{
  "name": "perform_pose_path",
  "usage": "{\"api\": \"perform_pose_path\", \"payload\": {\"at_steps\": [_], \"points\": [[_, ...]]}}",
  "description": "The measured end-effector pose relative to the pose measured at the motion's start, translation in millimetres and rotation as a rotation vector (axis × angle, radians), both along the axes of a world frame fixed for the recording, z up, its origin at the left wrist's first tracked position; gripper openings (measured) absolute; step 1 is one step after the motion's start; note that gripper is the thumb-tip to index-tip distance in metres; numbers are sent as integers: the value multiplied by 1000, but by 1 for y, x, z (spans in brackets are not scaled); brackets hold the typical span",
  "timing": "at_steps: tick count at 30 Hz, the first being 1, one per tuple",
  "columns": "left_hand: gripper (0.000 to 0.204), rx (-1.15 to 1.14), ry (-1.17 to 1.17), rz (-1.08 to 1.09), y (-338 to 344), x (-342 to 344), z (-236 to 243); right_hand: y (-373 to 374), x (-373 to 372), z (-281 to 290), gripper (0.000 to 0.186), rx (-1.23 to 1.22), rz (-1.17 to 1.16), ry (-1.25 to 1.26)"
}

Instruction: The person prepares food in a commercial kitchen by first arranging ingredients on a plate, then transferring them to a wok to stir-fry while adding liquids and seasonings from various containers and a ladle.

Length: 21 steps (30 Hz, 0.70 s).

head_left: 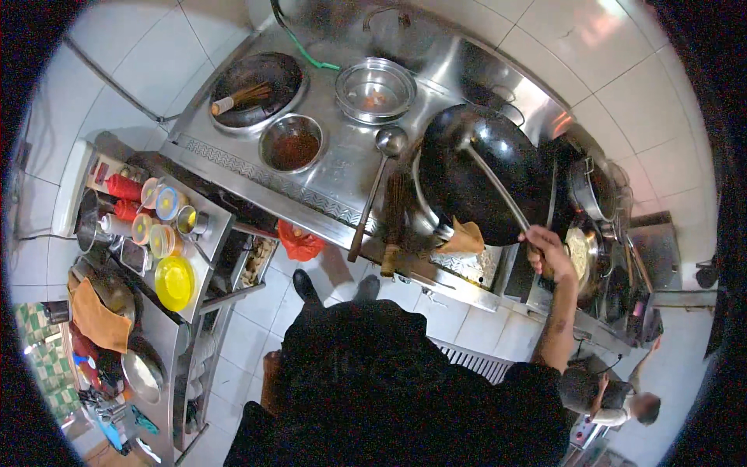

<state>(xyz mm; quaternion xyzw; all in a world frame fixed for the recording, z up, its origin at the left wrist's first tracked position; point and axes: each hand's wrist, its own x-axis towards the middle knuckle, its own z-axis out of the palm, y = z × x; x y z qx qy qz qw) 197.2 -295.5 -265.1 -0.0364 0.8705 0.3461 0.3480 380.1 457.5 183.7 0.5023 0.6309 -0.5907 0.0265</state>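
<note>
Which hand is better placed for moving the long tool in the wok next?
Probably the right hand: it grips the long tool, whose far end is in the wok. The left hand is down beside the dark clothing, away from the wok.

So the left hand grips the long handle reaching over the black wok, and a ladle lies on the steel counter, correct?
Not quite: in the head view, the right hand grips the long handle reaching over the black wok. A ladle does lie on the steel counter.
</note>
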Motion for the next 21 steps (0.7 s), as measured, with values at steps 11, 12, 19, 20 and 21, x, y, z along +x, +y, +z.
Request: {"api": "perform_pose_path", "payload": {"at_steps": [11,12,19,20,21], "points": [[23,12,794,287,118,-120,188,26,90,-175,31,-406,-364,267],[22,-37,802,342,124,-133,213,22,81,-170,35,-458,-400,212],[23,75,1053,416,98,-310,263,61,127,-203,42,-387,-295,-49],[23,79,1108,400,89,-343,267,55,135,-202,41,-10,-201,-215],[23,80,1159,382,78,-372,270,45,136,-199,40,366,-103,-380]]}}
